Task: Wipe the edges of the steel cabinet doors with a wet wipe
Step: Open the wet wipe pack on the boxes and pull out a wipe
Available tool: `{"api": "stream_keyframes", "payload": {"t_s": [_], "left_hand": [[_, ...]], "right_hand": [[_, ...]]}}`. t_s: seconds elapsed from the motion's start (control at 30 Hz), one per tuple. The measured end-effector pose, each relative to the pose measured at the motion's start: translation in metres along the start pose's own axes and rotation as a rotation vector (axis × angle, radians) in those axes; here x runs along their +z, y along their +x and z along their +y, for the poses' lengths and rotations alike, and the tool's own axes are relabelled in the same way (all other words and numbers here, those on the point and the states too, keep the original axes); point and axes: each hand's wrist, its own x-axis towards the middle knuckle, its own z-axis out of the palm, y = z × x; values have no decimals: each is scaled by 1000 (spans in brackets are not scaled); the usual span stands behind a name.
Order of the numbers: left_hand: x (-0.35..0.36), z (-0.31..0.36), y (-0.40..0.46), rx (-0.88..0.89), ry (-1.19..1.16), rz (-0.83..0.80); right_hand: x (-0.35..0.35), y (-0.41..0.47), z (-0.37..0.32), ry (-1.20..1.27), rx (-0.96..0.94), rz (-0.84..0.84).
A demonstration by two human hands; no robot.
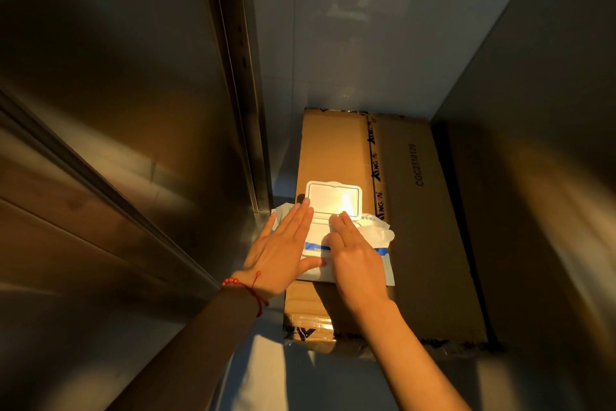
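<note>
The left hand (pixel 283 240) is lying flat on the wipe pack (pixel 333 244), with the fingers straight and together, not closed on anything. It seems to be pressing the pack down so that it is not sliding. The right hand (pixel 353 250) is also lying flat, with fingers extended over the opening of the pack, just beside the left hand. I cannot tell if the fingertips are pinching a wipe under them; a loose white wipe (pixel 380 234) is showing at the right of this hand, probably coming out of the opening.

The lid (pixel 334 199) of the pack is standing open, hinged at the far side, and the warm light is reflecting on it. The pack is resting on a flattened cardboard box (pixel 426 210), which is lying on the floor between steel walls.

The steel door (pixel 133 94) with its edge (pixel 246 94) is standing at the left, near the pack. The wiping is not yet started, I judge.
</note>
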Motion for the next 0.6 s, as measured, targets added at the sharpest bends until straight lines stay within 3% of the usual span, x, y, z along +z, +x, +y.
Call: {"api": "stream_keyframes", "payload": {"t_s": [0.27, 0.6], "left_hand": [[-1, 0, -1, -6, 44, -6], [1, -1, 0, -1, 28, 10]], "right_hand": [[1, 1, -3, -77, 9, -127], [-10, 1, -7, -214, -44, 45]]}}
